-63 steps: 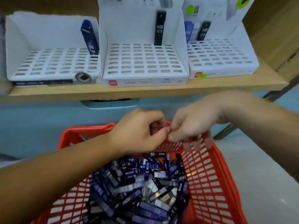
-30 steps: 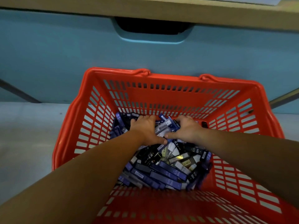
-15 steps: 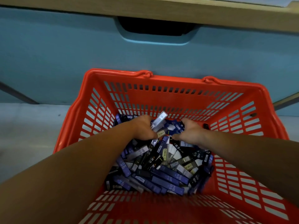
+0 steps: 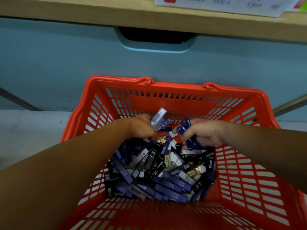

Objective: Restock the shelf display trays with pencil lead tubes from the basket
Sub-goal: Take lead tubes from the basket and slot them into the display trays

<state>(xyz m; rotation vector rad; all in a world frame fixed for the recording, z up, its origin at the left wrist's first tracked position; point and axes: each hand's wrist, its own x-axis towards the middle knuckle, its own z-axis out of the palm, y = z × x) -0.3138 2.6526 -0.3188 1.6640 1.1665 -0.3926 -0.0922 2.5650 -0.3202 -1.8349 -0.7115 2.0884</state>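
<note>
Both hands grip tubes in our basket (image 4: 166, 90): left hand (image 4: 141, 127) several tubes (image 4: 158, 118), right hand (image 4: 201, 132) blue tubes (image 4: 183, 127).

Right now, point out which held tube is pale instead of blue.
The pale see-through tube in the left hand, sticking up toward the far wall of the basket. The tubes pinched in the right hand are dark blue.

Dim, flat light; foreground deeply shadowed. Tray labels (image 4: 219, 4) blurred up top. Wide-angle bend at edges. Glints on lead tubes (image 4: 197, 169).
</note>
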